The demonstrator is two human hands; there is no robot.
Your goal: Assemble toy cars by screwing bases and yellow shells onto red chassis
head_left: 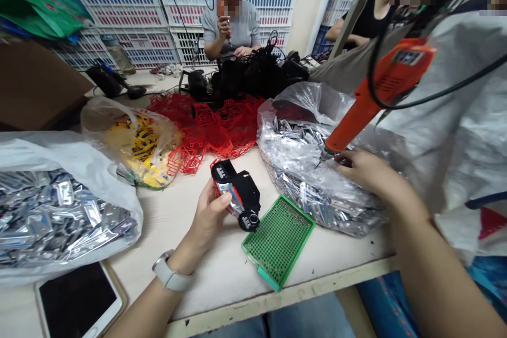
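My left hand [209, 211] is closed around a toy car [237, 195], thumb on its silver and red side. The car is tipped, with its black underside and black wheels showing. My right hand [362, 169] is beside the lower tip of an orange electric screwdriver [356, 111], above a clear plastic bag [340, 222] of silvery parts. Its fingers are curled together near the bit; what they hold, if anything, cannot be made out. Just right of the car lies a green perforated tray [259, 269] with small screws in its holes and along its far end.
A white bag [79, 148] of silvery parts and a tablet [75, 301] lie at left. Behind are a bag of yellow parts [146, 142], red plastic frames [222, 127] and black parts [253, 74]. A co-worker [245, 21] sits opposite. The screwdriver's cable [443, 97] crosses the right side.
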